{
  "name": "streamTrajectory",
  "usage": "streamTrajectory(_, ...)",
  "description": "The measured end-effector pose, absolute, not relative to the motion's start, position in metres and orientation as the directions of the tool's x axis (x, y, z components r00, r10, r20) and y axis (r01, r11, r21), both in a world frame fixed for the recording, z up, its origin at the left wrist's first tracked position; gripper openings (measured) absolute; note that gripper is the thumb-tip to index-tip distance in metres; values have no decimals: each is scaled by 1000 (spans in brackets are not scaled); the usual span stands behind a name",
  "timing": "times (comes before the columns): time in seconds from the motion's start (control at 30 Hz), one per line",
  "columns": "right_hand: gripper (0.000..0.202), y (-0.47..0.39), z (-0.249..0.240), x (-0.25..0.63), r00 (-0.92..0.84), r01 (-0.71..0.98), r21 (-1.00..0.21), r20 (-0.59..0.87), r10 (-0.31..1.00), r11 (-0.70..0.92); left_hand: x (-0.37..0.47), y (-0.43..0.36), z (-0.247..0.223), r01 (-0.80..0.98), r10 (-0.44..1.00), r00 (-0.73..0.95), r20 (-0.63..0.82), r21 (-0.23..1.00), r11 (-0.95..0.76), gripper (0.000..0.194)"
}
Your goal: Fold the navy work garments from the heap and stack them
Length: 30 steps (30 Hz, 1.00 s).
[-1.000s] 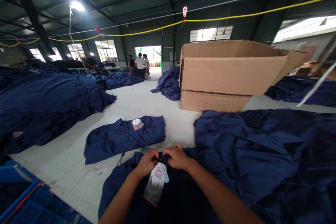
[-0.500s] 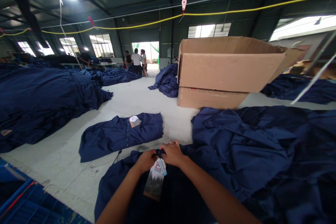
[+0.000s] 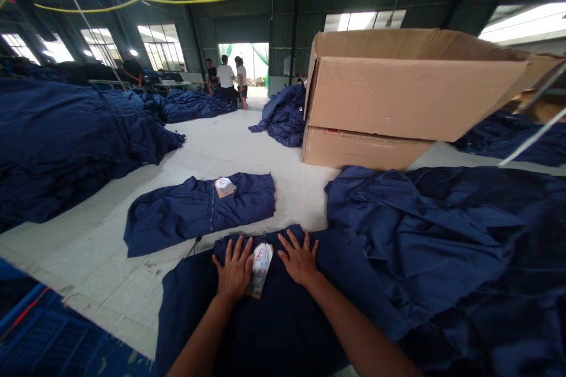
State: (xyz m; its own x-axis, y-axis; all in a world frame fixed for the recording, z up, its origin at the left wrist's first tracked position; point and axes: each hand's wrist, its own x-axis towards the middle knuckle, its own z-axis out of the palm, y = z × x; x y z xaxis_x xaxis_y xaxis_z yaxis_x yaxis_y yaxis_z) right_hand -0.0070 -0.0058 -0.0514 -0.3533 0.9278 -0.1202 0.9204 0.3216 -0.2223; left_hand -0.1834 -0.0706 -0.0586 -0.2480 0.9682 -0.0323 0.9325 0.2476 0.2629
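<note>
A dark navy garment (image 3: 274, 318) lies spread on the pale table (image 3: 177, 150) in front of me. My left hand (image 3: 234, 268) rests flat on its upper part with fingers spread. To the right, my right hand (image 3: 298, 256) lies on the same cloth, fingers also apart. Between the two hands is a paper hang tag (image 3: 260, 271), its left edge close to my left hand. Beyond them sits a folded navy garment (image 3: 177, 212) with a zip and its own tag (image 3: 225, 187).
A large open cardboard box (image 3: 411, 97) stands at the back right. Navy cloth heaps lie left (image 3: 66, 147) and right (image 3: 424, 235). Blue crates (image 3: 53, 336) are below the table's left edge. Several people stand far off near a doorway.
Both hands have let go of the garment's top edge by the tag, moved apart and opened flat on the cloth. The tag lies higher, and the view has tilted down.
</note>
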Motion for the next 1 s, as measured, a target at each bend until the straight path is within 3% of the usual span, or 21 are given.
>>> streamTrajectory(0.17,52,10,-53,-4,-354,924,-233,-216,910,304,-210,-57,-53,908,963,-251,-100,321,271,50)
streamTrajectory(0.27,59,23,-40,13,-421,897,-261,-265,868,355,-236,-69,-38,933,946,-323,6,168,317,55)
streamTrajectory(0.33,72,34,-32,26,-439,891,-243,-252,862,383,-251,-81,-30,895,896,-443,23,66,440,59)
streamTrajectory(0.43,89,48,-23,38,-392,919,-173,-300,870,355,-261,-93,-21,774,771,-626,-118,26,633,77)
streamTrajectory(0.5,92,52,-21,39,-354,935,-130,-331,875,330,-261,-97,-18,737,725,-661,-195,12,675,83)
streamTrajectory(0.63,64,51,-25,35,-400,916,-126,-319,859,380,-256,-100,-20,752,726,-625,-287,25,658,60)
streamTrajectory(0.73,44,47,-34,36,-464,885,-163,-212,860,437,-254,-107,-25,810,794,-564,-226,32,585,41)
streamTrajectory(0.8,42,44,-38,37,-484,869,-195,-147,862,455,-253,-114,-30,829,821,-535,-197,62,555,35)
streamTrajectory(1.0,39,38,-24,26,-515,835,-291,-115,849,467,-264,-130,-29,718,737,-571,-361,215,662,37)
